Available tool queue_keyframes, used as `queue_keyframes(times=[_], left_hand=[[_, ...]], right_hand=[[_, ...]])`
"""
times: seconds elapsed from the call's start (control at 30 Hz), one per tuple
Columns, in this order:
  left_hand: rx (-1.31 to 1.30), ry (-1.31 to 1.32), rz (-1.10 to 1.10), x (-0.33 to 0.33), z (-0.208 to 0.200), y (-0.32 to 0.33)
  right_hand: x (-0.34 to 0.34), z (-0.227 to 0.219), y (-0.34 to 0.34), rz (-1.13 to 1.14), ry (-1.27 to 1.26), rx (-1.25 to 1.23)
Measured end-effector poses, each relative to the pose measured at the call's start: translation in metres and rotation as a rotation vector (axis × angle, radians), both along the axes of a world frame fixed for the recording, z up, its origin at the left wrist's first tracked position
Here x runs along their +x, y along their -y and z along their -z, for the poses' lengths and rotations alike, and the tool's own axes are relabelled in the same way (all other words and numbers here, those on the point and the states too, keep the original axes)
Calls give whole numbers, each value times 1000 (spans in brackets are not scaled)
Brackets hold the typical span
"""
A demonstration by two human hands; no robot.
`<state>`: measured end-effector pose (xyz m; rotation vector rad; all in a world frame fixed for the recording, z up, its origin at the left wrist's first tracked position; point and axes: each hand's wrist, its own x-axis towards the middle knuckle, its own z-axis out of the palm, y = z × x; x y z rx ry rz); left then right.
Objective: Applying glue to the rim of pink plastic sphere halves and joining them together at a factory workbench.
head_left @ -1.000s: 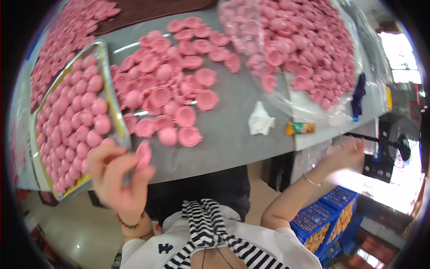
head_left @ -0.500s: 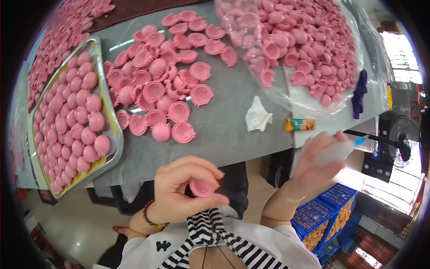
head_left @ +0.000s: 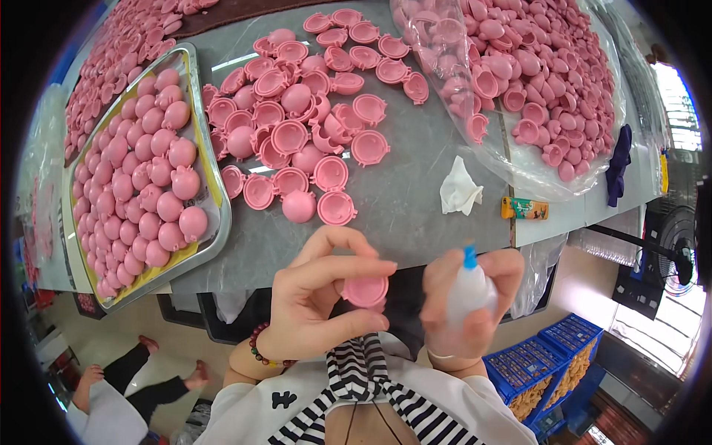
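Between the thumb and fingers of my left hand (head_left: 319,289) is a pink plastic half shell (head_left: 366,291), its round rim facing up. My right hand (head_left: 475,304) grips a translucent white squeeze bottle (head_left: 470,293) with a blue tip (head_left: 470,256) pointing upward. The bottle is apart from the shell, to its right; motion blurs that hand slightly. Both hands are just off the near edge of the grey table (head_left: 400,222). Beyond them lie several loose pink half shells (head_left: 331,173), many with hollow sides up.
A metal tray (head_left: 215,241) on the left holds many closed pink balls (head_left: 169,206). A clear plastic bag (head_left: 512,174) spills pink shells at the far right. Nearby lie a crumpled white tissue (head_left: 460,187) and an orange-green packet (head_left: 524,208). Blue crates (head_left: 523,356) stand lower right; another person (head_left: 111,408) is lower left.
My right hand has swung left with the squeeze bottle, whose tip has turned from pointing right to upward. My left hand has shifted slightly right with the half shell, and the view has shifted.
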<state>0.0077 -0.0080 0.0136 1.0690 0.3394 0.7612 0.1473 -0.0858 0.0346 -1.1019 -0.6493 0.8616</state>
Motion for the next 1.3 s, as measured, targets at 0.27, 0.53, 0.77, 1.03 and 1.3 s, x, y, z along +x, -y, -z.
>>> queue_keyframes(times=[0.27,0.53,0.77,1.03,1.3], left_hand=[[-62,42,-59,3,-7,8],[-90,-50,-156,6,-6,11],[-112,-40,-167,5,-9,13],[-140,-39,-155,6,-10,14],[-134,-29,-144,5,-10,12]], right_hand=[[31,2,-13,49,581,538],[24,-1,-9,-9,707,416],[21,-2,-12,52,652,425],[23,0,-14,49,717,465],[18,-2,-12,74,632,383]])
